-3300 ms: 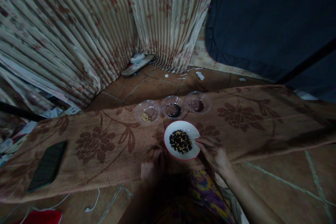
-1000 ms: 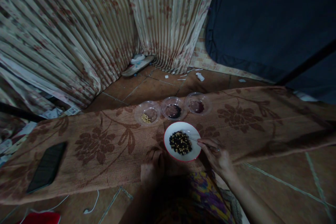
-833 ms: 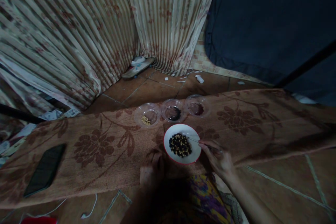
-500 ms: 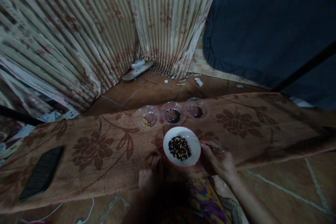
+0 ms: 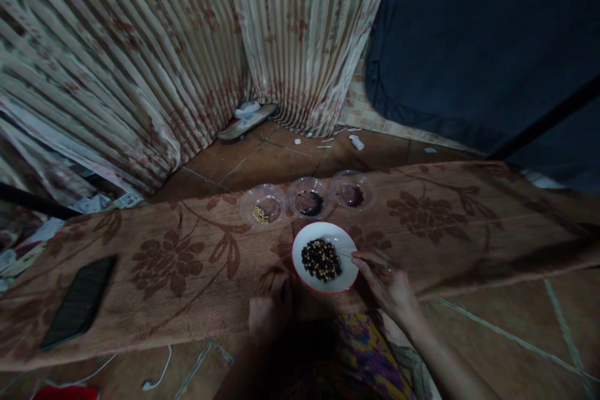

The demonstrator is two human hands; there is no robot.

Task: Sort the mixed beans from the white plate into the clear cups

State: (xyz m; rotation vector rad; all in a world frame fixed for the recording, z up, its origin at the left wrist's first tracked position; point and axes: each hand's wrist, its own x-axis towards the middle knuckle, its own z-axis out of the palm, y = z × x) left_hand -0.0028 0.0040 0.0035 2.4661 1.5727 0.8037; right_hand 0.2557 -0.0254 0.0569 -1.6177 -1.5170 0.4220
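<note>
A white bowl with a red rim (image 5: 345, 274) stands on the cloth, holding a mix of black and pale yellow beans (image 5: 321, 260). At its right side my right hand (image 5: 387, 284) is closed on thin metal tweezers (image 5: 345, 250), whose prongs reach over the bowl's inside. My left hand (image 5: 269, 306) rests on the cloth left of the bowl, fingers curled, with nothing visible in it. Behind the bowl stand three clear plastic cups in a row: the left cup (image 5: 276, 200) has yellow beans, the middle cup (image 5: 300, 186) black ones, the right cup (image 5: 349, 178) dark red ones.
A brown flowered cloth (image 5: 187, 319) covers the narrow table. On its left end lies a dark phone (image 5: 79, 303). Beyond the table are a skateboard (image 5: 248, 123), paper scraps on the tiled floor and striped curtains (image 5: 290, 31). A white earphone cable (image 5: 162, 372) lies below the front edge.
The tweezers and my right fingers have shifted slightly inward over the bowl's right rim. My left hand stays put. The view has tilted a little.
</note>
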